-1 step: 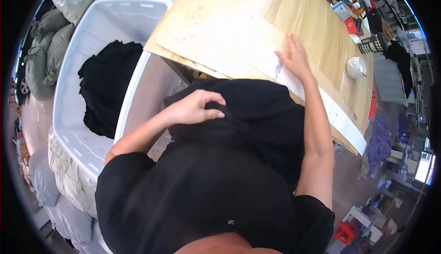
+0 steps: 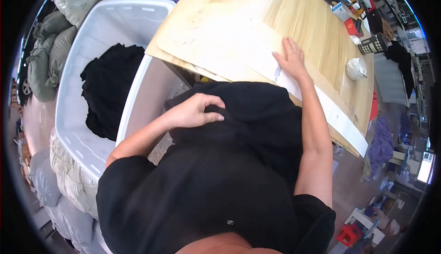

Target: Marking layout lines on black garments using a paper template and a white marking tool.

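My right hand [image 2: 292, 62] lies flat on the wooden table [image 2: 271, 6], its fingers stretched and a little apart. Beneath its wrist runs a long white strip [image 2: 342, 123], seemingly paper or card, along the near edge of a pale board [image 2: 216, 38]. My left hand [image 2: 200, 110] rests over the black cloth [image 2: 252, 100] across my lap. Its thumb and forefinger are curved with a gap between them, and no object shows there; the other fingers are partly hidden. A dark scribble or mark shows on the strip beside my right thumb.
To the left stands a large white plastic bin [image 2: 73, 84] with crumpled black fabric [image 2: 115, 88] inside. Full sacks [image 2: 62, 54] lie beyond it. On the table's right are a patterned dark cup [image 2: 373, 44], a white wrapped bundle [image 2: 356, 69] and small boxes [image 2: 341, 11]. Purple cloth [image 2: 380, 141] hangs at right.
My right hand's fingers have shifted slightly on the board. The whole view has moved a little; my left hand keeps its pose.
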Tool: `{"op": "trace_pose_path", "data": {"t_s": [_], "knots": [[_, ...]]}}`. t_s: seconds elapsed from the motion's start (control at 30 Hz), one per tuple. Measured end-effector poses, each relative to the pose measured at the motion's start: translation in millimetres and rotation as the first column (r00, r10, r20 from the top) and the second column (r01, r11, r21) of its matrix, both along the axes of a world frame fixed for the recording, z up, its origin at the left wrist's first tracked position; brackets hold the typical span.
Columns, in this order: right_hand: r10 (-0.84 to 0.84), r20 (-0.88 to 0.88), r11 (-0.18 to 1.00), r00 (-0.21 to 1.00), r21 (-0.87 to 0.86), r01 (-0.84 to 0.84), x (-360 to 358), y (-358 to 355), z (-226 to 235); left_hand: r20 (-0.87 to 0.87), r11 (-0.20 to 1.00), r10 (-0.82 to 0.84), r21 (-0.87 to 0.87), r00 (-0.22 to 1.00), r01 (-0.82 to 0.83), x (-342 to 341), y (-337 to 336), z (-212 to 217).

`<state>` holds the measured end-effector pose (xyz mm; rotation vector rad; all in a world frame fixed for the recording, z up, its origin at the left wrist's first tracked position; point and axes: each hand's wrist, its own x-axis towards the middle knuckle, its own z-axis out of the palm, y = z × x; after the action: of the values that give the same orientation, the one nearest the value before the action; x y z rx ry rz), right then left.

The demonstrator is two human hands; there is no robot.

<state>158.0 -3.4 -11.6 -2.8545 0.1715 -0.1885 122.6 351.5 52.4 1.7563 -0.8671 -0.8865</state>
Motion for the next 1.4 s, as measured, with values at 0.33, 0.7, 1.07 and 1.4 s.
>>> {"op": "trace_pose_path", "data": {"t_s": [0.33,0.7,1.07,1.4], "knots": [[0.075,0.160,0.996,0.984,-0.053,-0.067,-3.1,14.6,-7.3,0.073,0.994,-0.088,-0.054,0.993,0.092,-6.8,-14.9,23.5],[-0.114,0.200,0.992,0.973,-0.026,0.122,-9.4,36.4,-9.4,0.014,0.998,-0.041,0.053,0.999,0.040,-29.4,-14.6,41.3],[-0.055,0.208,0.998,0.976,0.019,0.052,-10.9,34.4,0.5,-0.004,0.998,-0.047,0.043,0.999,0.047,-31.0,-26.7,40.6],[0.466,0.227,0.210,0.855,0.910,-0.357,-93.5,79.9,145.5,0.468,0.967,0.229,-0.210,0.853,-0.145,-17.8,-51.1,107.6]]}}
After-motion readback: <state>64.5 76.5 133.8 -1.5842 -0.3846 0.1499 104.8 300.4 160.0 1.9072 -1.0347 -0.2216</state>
